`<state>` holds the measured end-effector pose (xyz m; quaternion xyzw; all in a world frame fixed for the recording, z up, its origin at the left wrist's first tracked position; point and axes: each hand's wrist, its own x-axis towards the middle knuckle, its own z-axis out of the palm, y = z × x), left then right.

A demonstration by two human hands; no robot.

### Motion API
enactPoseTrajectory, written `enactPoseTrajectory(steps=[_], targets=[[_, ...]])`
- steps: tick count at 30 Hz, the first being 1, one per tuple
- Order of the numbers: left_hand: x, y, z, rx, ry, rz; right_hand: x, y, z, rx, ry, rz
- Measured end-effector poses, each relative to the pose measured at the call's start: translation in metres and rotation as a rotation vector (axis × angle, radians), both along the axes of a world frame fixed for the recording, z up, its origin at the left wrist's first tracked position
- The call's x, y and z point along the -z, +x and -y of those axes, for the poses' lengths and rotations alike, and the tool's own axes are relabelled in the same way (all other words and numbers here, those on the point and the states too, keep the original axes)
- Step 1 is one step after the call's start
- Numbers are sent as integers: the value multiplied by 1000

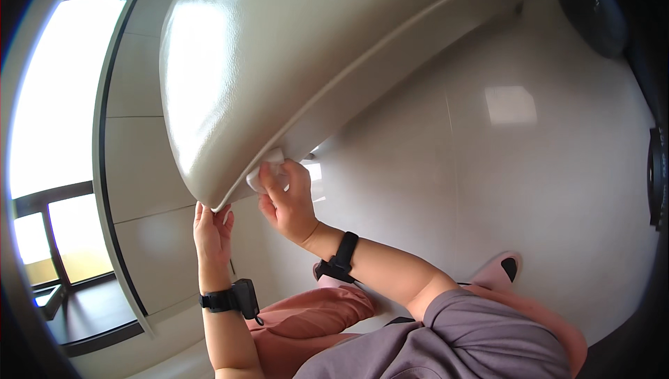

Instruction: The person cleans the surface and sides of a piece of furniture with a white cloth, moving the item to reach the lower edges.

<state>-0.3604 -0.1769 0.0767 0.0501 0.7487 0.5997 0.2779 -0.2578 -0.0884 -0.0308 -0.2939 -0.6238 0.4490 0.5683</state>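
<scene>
A large beige glossy curved object [279,51], like a leather seat or cushion with a piped seam, fills the upper picture. My right hand [286,198] holds a small white cloth [268,170] pressed against its lower edge at the seam. My left hand [212,233] rests with its fingers up against the underside of the same edge, just left of the cloth. Both wrists wear black straps with small devices.
Glossy pale floor tiles [502,170] spread to the right. A bright window with a dark frame [49,226] lies at the left. A dark round object [592,10] sits at the top right. My pink trousers [313,316] and a pink slipper [498,274] show below.
</scene>
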Motion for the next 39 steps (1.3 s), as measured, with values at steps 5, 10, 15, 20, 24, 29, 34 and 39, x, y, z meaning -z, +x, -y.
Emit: enactPoseTrajectory(steps=[5, 10, 15, 20, 24, 29, 34, 39], targets=[[-4, 5, -5, -11, -51, -29, 16, 31, -22, -130, 107, -57], [-20, -1, 5, 40, -282, -104, 35, 48, -31, -143, 161, -60], [-77, -18, 22, 111, -473, -233, 31, 47, -27, -149, 114, -68], [-150, -54, 43, 315, -504, -540, 36, 49, -28, -181, 185, 64], [-134, -74, 57, 358, -431, -515, 37, 48, -28, -112, 181, 70], [-74, -81, 57, 520, -187, -474, 44, 54, -43, 13, 50, 67], [-67, -59, 51, 794, 203, -680, 41, 65, -65, 105, 8, 111], [-93, 10, 92, 396, 163, -304, 17, 43, -50, 37, 8, 69]])
